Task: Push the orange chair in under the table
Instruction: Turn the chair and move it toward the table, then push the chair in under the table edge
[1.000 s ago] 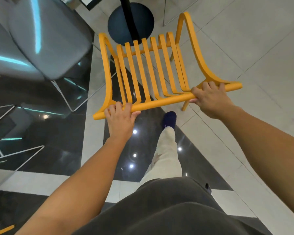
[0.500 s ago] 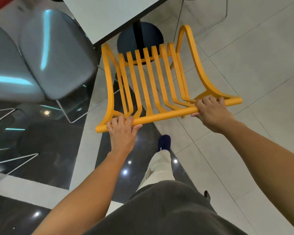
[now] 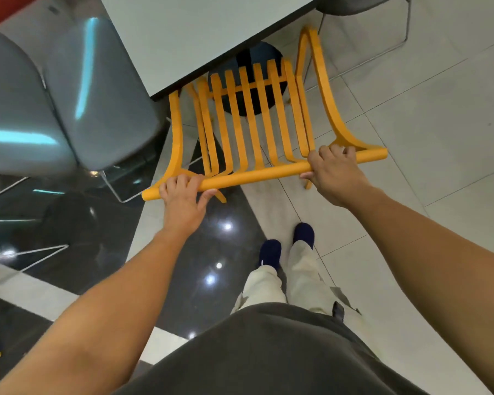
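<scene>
Both of your hands are clamped on the top rail of the orange slatted chair (image 3: pixel 251 121), which fills the centre of the frame. Your left hand (image 3: pixel 183 199) wraps the rail near its left end, fingers curled over the far side and thumb hooked underneath, with the forearm running straight down to the lower left corner. Your right hand (image 3: pixel 332 171) grips the same round rail towards its right end, knuckles up, with the arm stretched in from the lower right edge.

That chair is smooth orange material: a tubular top rail, a row of flat narrow slats that curve from backrest into seat, and two swept side pieces. Its front left part lies beneath the edge of the pale grey flat table top (image 3: pixel 194 32) in the upper centre, while the front right corner and the backrest remain outside it. Through the slats you see the table's round dark base (image 3: pixel 264 55).

At the upper left, a glossy grey moulded chair (image 3: pixel 97 92) on thin white wire legs stands just beside the orange one. Your dark blue shoes (image 3: pixel 270 252) stand on polished tiles in the lower centre.
</scene>
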Action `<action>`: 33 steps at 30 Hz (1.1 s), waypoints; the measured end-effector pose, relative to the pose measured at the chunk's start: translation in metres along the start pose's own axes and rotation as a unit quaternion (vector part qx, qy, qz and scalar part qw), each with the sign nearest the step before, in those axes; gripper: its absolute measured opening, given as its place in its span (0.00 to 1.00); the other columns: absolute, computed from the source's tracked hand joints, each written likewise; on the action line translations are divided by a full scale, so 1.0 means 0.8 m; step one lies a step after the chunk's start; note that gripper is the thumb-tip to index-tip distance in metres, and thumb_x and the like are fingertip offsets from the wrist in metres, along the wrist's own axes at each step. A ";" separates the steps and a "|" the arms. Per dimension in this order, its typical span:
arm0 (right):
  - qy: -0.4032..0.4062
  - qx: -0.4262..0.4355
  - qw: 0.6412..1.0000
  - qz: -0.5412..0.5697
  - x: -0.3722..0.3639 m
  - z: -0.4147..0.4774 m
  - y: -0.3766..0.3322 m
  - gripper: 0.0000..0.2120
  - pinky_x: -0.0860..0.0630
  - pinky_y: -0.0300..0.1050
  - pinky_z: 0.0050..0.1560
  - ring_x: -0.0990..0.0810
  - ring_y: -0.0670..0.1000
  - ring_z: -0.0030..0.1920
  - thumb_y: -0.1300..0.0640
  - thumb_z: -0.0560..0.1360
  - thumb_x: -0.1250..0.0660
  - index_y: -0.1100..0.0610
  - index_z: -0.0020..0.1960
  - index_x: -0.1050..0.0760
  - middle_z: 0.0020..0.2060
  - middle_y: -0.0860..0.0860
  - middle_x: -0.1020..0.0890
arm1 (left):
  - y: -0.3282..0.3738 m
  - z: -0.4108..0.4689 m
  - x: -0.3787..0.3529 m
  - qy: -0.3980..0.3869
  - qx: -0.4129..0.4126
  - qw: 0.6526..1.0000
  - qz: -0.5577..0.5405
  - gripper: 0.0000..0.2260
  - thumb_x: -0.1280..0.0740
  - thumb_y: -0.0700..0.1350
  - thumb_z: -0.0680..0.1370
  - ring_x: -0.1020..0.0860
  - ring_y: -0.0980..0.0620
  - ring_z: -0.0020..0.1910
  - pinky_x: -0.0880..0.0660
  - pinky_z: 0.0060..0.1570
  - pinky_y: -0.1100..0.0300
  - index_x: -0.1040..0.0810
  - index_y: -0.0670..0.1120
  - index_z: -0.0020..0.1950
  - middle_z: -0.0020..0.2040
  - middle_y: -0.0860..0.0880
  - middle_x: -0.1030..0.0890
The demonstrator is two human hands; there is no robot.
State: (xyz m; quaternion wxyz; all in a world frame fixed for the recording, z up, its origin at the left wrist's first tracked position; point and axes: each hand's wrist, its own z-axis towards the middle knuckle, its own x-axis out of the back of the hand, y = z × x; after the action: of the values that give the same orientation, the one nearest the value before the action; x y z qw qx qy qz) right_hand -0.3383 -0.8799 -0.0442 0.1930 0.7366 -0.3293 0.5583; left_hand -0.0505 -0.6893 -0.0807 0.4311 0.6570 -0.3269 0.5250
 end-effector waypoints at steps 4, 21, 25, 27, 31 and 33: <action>0.007 0.010 1.000 0.004 0.009 0.045 0.018 0.24 0.35 0.63 0.55 0.30 0.62 0.52 0.41 0.80 0.51 0.60 0.58 0.32 0.52 0.61 0.25 | 0.003 0.041 0.010 -0.011 0.014 1.000 -0.004 0.20 0.43 0.62 0.78 0.32 0.41 0.53 0.39 0.57 0.43 0.24 0.49 0.58 0.51 0.45 0.25; 0.041 -0.015 0.999 0.025 0.028 0.139 0.008 0.22 0.34 0.62 0.55 0.28 0.60 0.50 0.41 0.79 0.47 0.59 0.56 0.30 0.49 0.58 0.24 | -0.042 0.159 0.038 -0.064 -0.011 0.998 0.023 0.17 0.42 0.58 0.80 0.33 0.40 0.54 0.40 0.58 0.40 0.26 0.50 0.62 0.54 0.44 0.26; 0.046 -0.019 0.999 0.012 0.025 0.139 0.006 0.21 0.33 0.62 0.53 0.28 0.59 0.48 0.41 0.78 0.48 0.59 0.54 0.30 0.47 0.57 0.24 | -0.040 0.156 0.041 -0.053 -0.012 0.998 0.019 0.20 0.44 0.60 0.78 0.32 0.40 0.52 0.40 0.57 0.42 0.25 0.48 0.61 0.52 0.43 0.25; 0.048 -0.024 0.998 0.014 0.024 0.137 0.007 0.21 0.33 0.61 0.53 0.27 0.59 0.48 0.41 0.78 0.47 0.59 0.53 0.29 0.46 0.57 0.23 | -0.033 0.154 0.040 -0.047 -0.007 0.999 0.021 0.21 0.44 0.60 0.78 0.32 0.39 0.51 0.39 0.56 0.41 0.25 0.47 0.61 0.51 0.41 0.26; 0.045 -0.022 0.999 0.019 0.023 0.135 0.013 0.21 0.33 0.62 0.54 0.27 0.59 0.47 0.41 0.78 0.47 0.59 0.53 0.29 0.45 0.57 0.23 | -0.023 0.147 0.033 -0.016 -0.003 0.999 0.038 0.23 0.46 0.60 0.79 0.30 0.37 0.48 0.37 0.53 0.41 0.24 0.45 0.60 0.48 0.39 0.27; 0.042 -0.019 0.999 0.020 0.024 0.134 0.022 0.21 0.33 0.62 0.53 0.27 0.60 0.48 0.41 0.78 0.47 0.59 0.52 0.29 0.46 0.58 0.23 | -0.013 0.145 0.030 -0.012 0.000 0.999 0.040 0.24 0.47 0.60 0.80 0.30 0.37 0.48 0.36 0.52 0.41 0.24 0.44 0.60 0.48 0.38 0.26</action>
State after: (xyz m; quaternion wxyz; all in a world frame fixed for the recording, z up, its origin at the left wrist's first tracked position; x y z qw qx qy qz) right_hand -0.2730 -0.9679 -0.0596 0.2092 0.7022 -0.3459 0.5861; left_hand 0.0117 -0.7900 -0.0686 0.4060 0.6495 -0.3584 0.5337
